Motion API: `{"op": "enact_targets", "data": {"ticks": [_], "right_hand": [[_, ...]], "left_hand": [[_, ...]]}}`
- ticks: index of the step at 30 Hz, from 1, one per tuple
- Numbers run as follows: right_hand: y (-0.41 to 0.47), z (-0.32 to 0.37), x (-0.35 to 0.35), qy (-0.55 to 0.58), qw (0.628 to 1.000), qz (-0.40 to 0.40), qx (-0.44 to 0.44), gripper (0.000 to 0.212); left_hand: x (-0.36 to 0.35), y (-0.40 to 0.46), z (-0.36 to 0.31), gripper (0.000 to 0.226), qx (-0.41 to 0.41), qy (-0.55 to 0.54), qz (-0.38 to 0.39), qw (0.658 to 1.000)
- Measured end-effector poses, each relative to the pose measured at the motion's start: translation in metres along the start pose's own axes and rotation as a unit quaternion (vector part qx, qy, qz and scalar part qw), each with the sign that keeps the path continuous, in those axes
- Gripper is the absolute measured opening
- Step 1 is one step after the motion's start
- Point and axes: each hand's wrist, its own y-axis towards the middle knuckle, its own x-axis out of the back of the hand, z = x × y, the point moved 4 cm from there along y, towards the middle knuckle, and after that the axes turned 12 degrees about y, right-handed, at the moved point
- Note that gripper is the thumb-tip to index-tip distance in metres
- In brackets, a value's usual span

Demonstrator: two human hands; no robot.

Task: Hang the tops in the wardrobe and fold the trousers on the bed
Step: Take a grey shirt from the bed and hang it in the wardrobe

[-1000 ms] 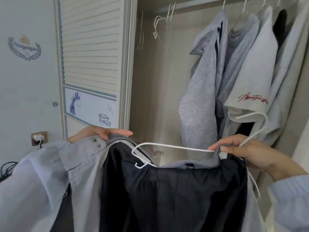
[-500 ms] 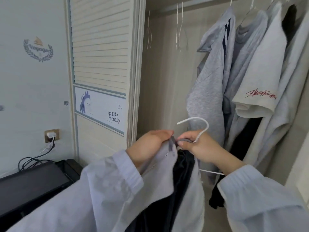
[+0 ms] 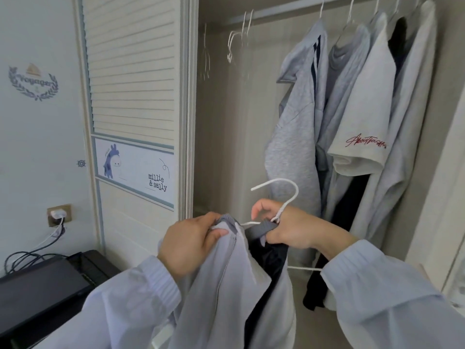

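A pale grey zip jacket with a dark lining hangs on a white wire hanger, held before the open wardrobe. My left hand grips the jacket's left collar edge by the zip. My right hand grips the grey ribbed collar together with the hanger's neck, the hook rising above my knuckles. The wardrobe rail runs along the top, with several grey and white tops hanging at its right end.
Empty wire hangers dangle from the rail's left part, above free space. The slatted wardrobe door stands to the left. A black device with cables sits low left, under a wall socket.
The jacket went from spread wide to bunched at the collar. Both hands came together at the hanger's neck, and the hook now points up, a little higher than before.
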Motion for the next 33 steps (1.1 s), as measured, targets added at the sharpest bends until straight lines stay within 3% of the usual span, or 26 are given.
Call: {"op": "enact_targets", "data": {"ticks": [3,7,12,17,18,21,23,25,28,30,33], "right_hand": [[0.004,0.004,0.014,-0.123,0.985,-0.114,0.044,0.035],[0.008,-0.004,0.021,-0.324,0.911,-0.234,0.103,0.032],[0.005,-0.012,0.014,-0.409,0.790,-0.419,0.183,0.049],[-0.003,-0.023,0.019,-0.456,0.735,-0.475,0.159,0.055],[-0.005,-0.027,0.019,-0.430,0.746,-0.470,0.195,0.050],[-0.014,-0.031,0.027,-0.170,0.858,-0.431,0.221,0.030],[-0.008,-0.045,0.042,0.017,0.917,-0.384,0.106,0.023],[-0.001,-0.065,0.058,0.122,0.935,-0.333,-0.017,0.025],[0.001,-0.069,0.075,0.158,0.930,-0.324,-0.072,0.026],[0.001,-0.063,0.083,0.175,0.925,-0.331,-0.063,0.029],[0.004,-0.057,0.105,-0.058,0.933,-0.346,-0.085,0.051]], "left_hand": [[0.002,0.005,0.000,0.071,0.033,-0.035,0.008,0.999],[0.003,0.012,0.000,0.071,0.060,-0.072,0.007,0.996],[0.001,0.008,-0.006,0.073,0.065,-0.115,0.019,0.991],[-0.001,0.011,0.017,0.040,0.174,-0.132,-0.001,0.976],[-0.001,0.012,0.025,0.044,0.198,-0.138,-0.003,0.970],[0.004,0.017,0.048,0.049,0.253,-0.163,-0.030,0.953],[0.005,0.025,0.066,0.036,0.292,-0.184,-0.043,0.938],[0.008,0.034,0.084,0.030,0.322,-0.219,-0.055,0.919],[0.012,0.043,0.102,0.035,0.296,-0.226,-0.035,0.927],[0.017,0.045,0.102,0.043,0.216,-0.228,-0.001,0.949],[0.023,0.041,0.093,0.035,0.067,-0.195,0.000,0.979]]}}
